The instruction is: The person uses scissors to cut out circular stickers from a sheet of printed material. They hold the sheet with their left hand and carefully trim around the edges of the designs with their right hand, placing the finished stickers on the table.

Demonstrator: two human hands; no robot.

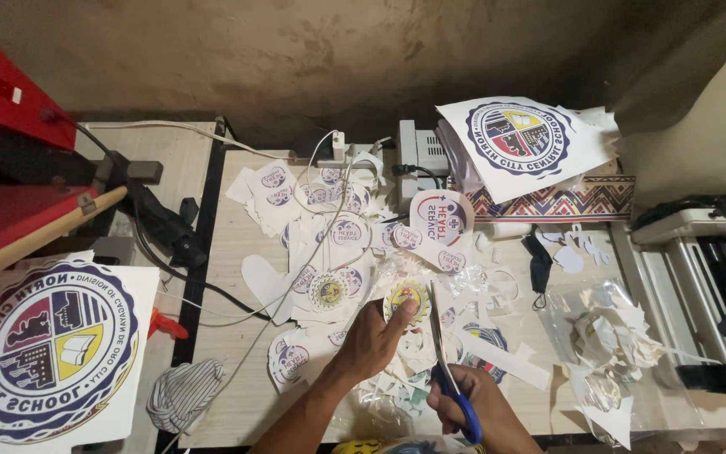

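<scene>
1. Blue-handled scissors [449, 370] sit lowest in view, near the front edge of the tabletop [237, 403], held by the right hand [464, 399]; its fingers are curled through the handle loops and the blades point up and away toward a round sticker.
2. That round yellow printed sticker [407, 298] is held by the left hand [371, 340], fingers pinched closed on its lower edge, just left of the scissor blades.
3. Around both hands the tabletop is covered with white paper offcuts [397, 387] and many cut round stickers [329, 244] with red and blue print.
4. A larger shield-shaped printed cutout [439, 227] lies just beyond the yellow sticker.
5. To the right, a clear plastic bag [607, 328] lies open on the tabletop and holds crumpled white paper scraps [615, 336].
6. At the far right, a stack of sheets printed with a big round crest [518, 139] rests on a patterned woven box [581, 202].
7. At the left, another sheet with the same crest [44, 349] lies beside a striped cloth [182, 391]; white and black cables [237, 298] run across the tabletop.
</scene>
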